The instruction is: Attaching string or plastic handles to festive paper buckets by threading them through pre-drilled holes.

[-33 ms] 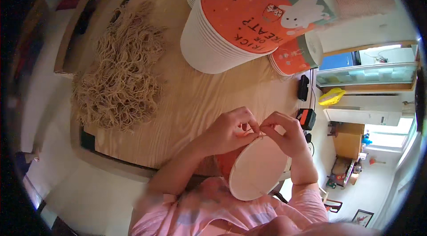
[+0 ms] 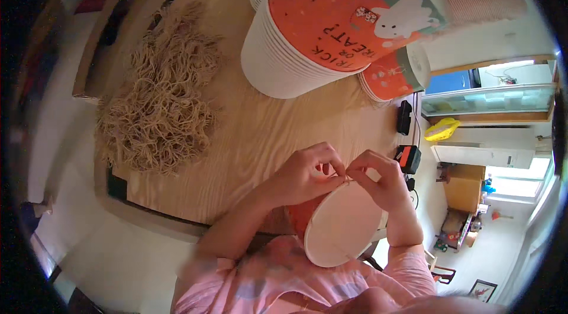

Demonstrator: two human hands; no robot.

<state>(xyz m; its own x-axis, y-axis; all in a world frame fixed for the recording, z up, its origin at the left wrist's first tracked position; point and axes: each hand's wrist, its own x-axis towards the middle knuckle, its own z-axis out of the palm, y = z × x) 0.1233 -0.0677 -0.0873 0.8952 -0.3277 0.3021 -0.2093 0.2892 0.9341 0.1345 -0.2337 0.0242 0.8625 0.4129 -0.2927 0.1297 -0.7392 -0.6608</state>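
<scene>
Close to my body, an orange paper bucket [image 2: 299, 217] is tilted so that its round white end faces up toward me. At the top of its rim my left hand [image 2: 313, 173] and my right hand [image 2: 378, 176] meet, fingertips nearly touching. Each hand is closed in a pinch on a thin string at the rim; the fingers mostly hide it. A faint line, perhaps more string, shows low on the white surface. To the left on the table lies a big tangled heap of tan twine pieces [image 2: 163, 95].
Tall stacks of nested paper buckets [image 2: 290, 47], orange with a ghost print outside, stand at the far side of the wooden table [image 2: 248, 136]. A smaller stack [image 2: 393, 74] is beside them. Two small black objects [image 2: 408, 158] and a cable lie along the right edge.
</scene>
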